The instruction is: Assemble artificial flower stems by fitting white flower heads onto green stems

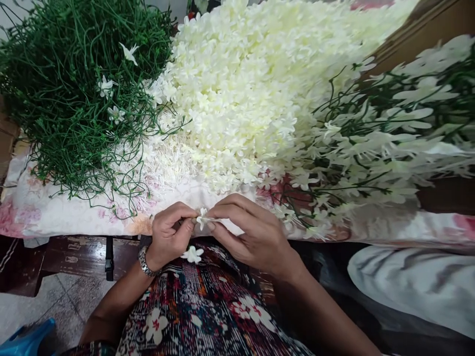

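Observation:
A small white artificial flower (202, 218) is between my two hands at the table's front edge. My left hand (171, 235), with a watch on its wrist, pinches it from the left between thumb and forefinger. On the other side, the thumb and forefinger of my right hand (256, 237) are closed on thin white stamens at the flower's centre. Another white blossom (193, 254) shows just below my left hand, above the patterned clothing; whether it hangs from the same stem is hidden. Behind the hands lies a heap of loose white petals (241, 99).
A tangled pile of green stems (81, 94) fills the left of the table. White stamens (163, 165) lie beside it. Assembled white flower sprays (386, 133) spread at the right, near a cardboard box (426, 37). A floral cloth (74, 215) covers the table.

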`<state>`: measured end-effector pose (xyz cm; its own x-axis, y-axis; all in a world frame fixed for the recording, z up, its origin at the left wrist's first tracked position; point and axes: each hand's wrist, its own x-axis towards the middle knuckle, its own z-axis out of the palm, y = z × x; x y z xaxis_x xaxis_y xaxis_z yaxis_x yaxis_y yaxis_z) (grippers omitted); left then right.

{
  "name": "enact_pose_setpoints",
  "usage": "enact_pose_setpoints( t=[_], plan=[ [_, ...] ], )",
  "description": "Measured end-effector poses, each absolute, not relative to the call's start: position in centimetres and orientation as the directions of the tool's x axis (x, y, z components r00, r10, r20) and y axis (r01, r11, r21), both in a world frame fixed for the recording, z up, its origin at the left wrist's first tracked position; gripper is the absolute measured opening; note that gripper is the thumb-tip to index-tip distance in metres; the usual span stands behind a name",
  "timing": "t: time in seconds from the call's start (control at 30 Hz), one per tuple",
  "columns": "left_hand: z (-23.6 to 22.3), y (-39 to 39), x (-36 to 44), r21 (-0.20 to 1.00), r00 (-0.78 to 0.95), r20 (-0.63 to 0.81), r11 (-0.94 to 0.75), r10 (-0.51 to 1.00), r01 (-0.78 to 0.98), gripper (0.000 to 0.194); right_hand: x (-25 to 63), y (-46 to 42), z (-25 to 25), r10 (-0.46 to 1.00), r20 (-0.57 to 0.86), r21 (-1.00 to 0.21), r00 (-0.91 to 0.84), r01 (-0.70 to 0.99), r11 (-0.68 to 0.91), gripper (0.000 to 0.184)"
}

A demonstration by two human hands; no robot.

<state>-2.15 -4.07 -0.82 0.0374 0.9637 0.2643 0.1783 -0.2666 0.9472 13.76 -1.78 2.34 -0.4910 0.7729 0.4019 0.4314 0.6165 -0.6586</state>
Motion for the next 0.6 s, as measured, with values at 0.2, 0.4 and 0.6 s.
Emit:
enact_pose_setpoints(
  t=[0.2,0.4,0.6],
  plan=[
    [-1.1,-4.2,-2.0,0.841,0.028,0.435,-0.418,0.900,0.344,0.012,13.2,-1.6,2.3,0.771,0.398,-0.659,-0.498,0.430,0.618,0.007],
    [-1.2,-4.2,-2.0,0.722,0.082,0.545,-0.517,0.834,0.460,0.017,13.0,-1.5,2.1,0.787,0.401,-0.689,-0.469,0.412,0.596,0.007],
    [-0.1,-3.9,-2.2,0.862,0.110,0.348,-0.364,0.931,0.354,0.013,13.0,-1.3,1.7,0.778,0.444,-0.678,-0.445,0.400,0.616,0.009]
  ],
)
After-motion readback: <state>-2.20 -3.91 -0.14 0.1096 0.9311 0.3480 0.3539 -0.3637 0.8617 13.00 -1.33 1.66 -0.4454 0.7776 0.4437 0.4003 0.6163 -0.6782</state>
